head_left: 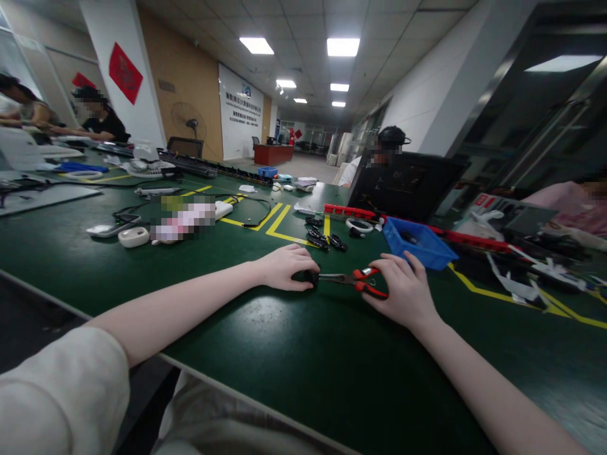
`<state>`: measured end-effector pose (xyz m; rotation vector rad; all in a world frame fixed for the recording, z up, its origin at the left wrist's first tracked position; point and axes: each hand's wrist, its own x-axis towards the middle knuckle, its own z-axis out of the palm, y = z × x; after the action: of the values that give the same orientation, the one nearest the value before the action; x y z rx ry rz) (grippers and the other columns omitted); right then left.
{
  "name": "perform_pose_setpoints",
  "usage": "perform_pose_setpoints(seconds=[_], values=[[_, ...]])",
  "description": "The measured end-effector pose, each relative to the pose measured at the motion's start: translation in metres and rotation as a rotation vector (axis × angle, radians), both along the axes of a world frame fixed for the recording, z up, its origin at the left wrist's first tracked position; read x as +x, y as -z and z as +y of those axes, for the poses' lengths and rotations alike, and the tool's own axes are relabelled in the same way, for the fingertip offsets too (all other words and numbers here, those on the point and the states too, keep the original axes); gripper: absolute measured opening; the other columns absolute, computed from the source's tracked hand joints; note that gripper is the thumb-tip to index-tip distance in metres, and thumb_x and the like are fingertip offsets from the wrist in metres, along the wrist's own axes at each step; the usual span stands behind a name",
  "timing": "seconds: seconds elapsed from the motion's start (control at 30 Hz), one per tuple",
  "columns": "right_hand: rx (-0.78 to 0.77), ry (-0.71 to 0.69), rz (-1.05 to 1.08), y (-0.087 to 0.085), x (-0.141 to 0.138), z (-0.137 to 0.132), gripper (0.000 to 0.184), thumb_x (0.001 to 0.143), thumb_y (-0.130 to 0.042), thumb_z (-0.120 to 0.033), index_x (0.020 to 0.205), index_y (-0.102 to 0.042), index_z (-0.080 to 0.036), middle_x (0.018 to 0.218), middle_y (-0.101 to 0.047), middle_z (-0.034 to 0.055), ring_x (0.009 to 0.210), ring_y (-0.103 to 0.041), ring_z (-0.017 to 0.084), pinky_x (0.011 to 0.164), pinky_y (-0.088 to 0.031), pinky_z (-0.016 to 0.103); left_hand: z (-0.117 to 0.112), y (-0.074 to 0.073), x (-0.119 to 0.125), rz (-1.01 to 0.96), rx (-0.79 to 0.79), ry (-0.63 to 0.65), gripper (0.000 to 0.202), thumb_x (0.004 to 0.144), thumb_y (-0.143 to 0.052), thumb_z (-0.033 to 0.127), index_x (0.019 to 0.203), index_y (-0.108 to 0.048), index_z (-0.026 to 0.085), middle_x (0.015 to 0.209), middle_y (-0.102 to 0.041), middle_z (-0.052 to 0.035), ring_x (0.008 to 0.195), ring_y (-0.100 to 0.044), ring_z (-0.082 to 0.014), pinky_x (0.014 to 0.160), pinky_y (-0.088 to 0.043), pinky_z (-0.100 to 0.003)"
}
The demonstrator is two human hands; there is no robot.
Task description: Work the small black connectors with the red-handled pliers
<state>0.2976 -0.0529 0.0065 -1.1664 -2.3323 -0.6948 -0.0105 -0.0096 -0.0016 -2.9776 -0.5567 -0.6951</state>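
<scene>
Between the thumb and fingers of my left hand (287,268) is a small black part (312,277), too small to name. My right hand (403,287) is wrapped round the red handles of a pair of pliers (348,278), whose long jaws point left. The jaw tips meet the black part; whether they grip it or only touch it is hard to tell. Just beyond my hands, several small black pieces (317,238) lie in a loose group on the green table (265,328).
A blue bin (417,243) with dark items stands beyond my right hand. Behind it run a red strip (351,212) and a large black monitor (408,183). Phone-like devices, a white oval case (133,237) and cables lie to the left. Other people sit around the table.
</scene>
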Motion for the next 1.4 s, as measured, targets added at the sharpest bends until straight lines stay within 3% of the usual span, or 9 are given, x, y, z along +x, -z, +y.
perform_pose_setpoints(seconds=[0.2, 0.4, 0.67, 0.83, 1.03, 1.27, 1.4], values=[[-0.029, -0.100, -0.094, -0.0023, -0.0018, -0.0038, 0.043, 0.075, -0.060, -0.041, 0.113, -0.059, -0.021, 0.112, -0.067, 0.0122, 0.116, -0.055, 0.035, 0.109, -0.025, 0.056, -0.0007, -0.0001, 0.0007, 0.001, -0.028, 0.022, 0.040, 0.087, -0.062, 0.037, 0.123, -0.055, 0.020, 0.105, -0.068, -0.0065, 0.104, -0.060, -0.0238, 0.094, -0.041, -0.037], [-0.039, -0.088, -0.082, -0.0038, -0.0037, -0.0041, 0.047, 0.078, -0.060, -0.054, 0.113, -0.061, -0.022, 0.108, -0.068, 0.0113, 0.111, -0.057, 0.032, 0.109, -0.028, 0.055, -0.0019, -0.0017, 0.0010, -0.003, -0.030, 0.049, 0.044, 0.086, -0.065, 0.039, 0.124, -0.054, 0.020, 0.107, -0.067, -0.0080, 0.102, -0.061, -0.0240, 0.092, -0.042, -0.036], [-0.008, -0.085, -0.106, -0.0027, -0.0034, -0.0025, 0.053, 0.079, -0.059, -0.060, 0.113, -0.063, -0.020, 0.103, -0.068, 0.0120, 0.105, -0.059, 0.031, 0.107, -0.030, 0.053, 0.0001, 0.0001, 0.0007, -0.049, -0.087, 0.005, 0.069, 0.082, -0.068, 0.050, 0.137, -0.042, 0.017, 0.136, -0.051, -0.0155, 0.123, -0.051, -0.0304, 0.103, -0.038, -0.042], [-0.033, -0.062, -0.083, -0.0025, -0.0047, -0.0024, 0.051, 0.079, -0.059, -0.060, 0.112, -0.065, -0.021, 0.100, -0.069, 0.0113, 0.101, -0.061, 0.031, 0.106, -0.031, 0.054, 0.0044, 0.0050, -0.0006, -0.022, -0.216, -0.021, 0.063, 0.083, -0.067, 0.051, 0.134, -0.048, 0.018, 0.123, -0.060, -0.0134, 0.112, -0.059, -0.0278, 0.095, -0.044, -0.038], [-0.028, -0.058, -0.063, -0.0015, -0.0046, -0.0027, 0.049, 0.081, -0.058, -0.059, 0.109, -0.064, -0.019, 0.100, -0.071, 0.0115, 0.094, -0.064, 0.029, 0.106, -0.031, 0.053, 0.0020, 0.0035, 0.0000, -0.034, -0.221, 0.003, 0.062, 0.081, -0.070, 0.051, 0.131, -0.051, 0.019, 0.119, -0.062, -0.0122, 0.109, -0.060, -0.0268, 0.092, -0.046, -0.035], [-0.089, -0.061, -0.064, 0.0022, -0.0083, -0.0013, 0.050, 0.080, -0.058, -0.061, 0.105, -0.063, -0.018, 0.102, -0.068, 0.0131, 0.090, -0.063, 0.028, 0.085, -0.044, 0.042, 0.0003, 0.0018, 0.0011, -0.001, -0.156, 0.044, 0.058, 0.083, -0.067, 0.052, 0.129, -0.053, 0.019, 0.117, -0.060, -0.0124, 0.107, -0.060, -0.0266, 0.091, -0.047, -0.033], [-0.112, -0.062, -0.072, 0.0025, -0.0091, -0.0022, 0.050, 0.081, -0.057, -0.061, 0.102, -0.063, -0.016, 0.101, -0.067, 0.0135, 0.084, -0.062, 0.025, 0.075, -0.045, 0.037, 0.0013, 0.0016, 0.0007, 0.039, -0.136, 0.035, 0.054, 0.087, -0.062, 0.051, 0.131, -0.053, 0.021, 0.119, -0.058, -0.0122, 0.108, -0.059, -0.0261, 0.092, -0.046, -0.033]])
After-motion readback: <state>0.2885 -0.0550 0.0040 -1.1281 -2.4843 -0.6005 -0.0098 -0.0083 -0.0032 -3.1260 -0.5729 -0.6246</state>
